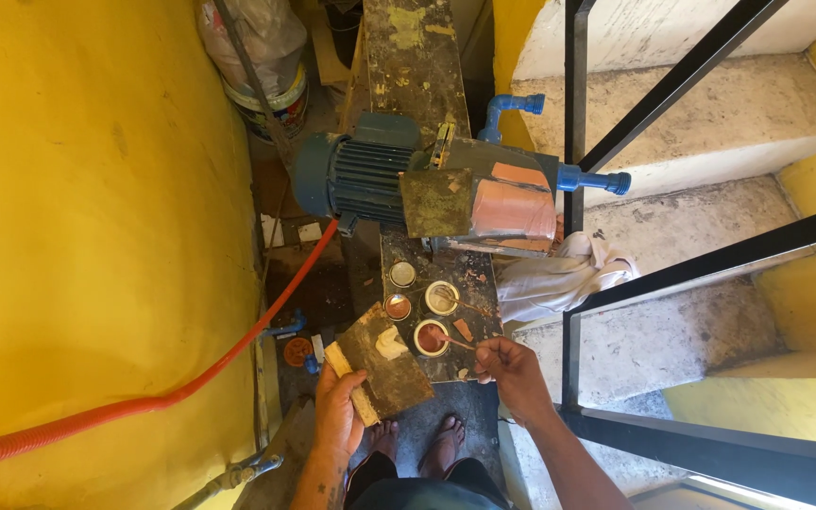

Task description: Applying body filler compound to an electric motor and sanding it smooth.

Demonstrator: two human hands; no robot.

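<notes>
**Below the blue motor: both hands busy**

Below the blue motor point(351, 178), the left hand point(340, 408) has its grip closed around a dark board point(384, 364) carrying pale putty point(390, 343). Right hand point(512, 368) pinches a thin stick point(455, 342) dipped in a small tin point(432, 337).

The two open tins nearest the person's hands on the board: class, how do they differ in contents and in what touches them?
The near tin holds reddish-brown paste, and a thin stick from the right hand dips into it. The far tin looks pale inside, with no hand at it. Both are round, open and metal-rimmed. The left hand grips a dark trowel board.
</notes>
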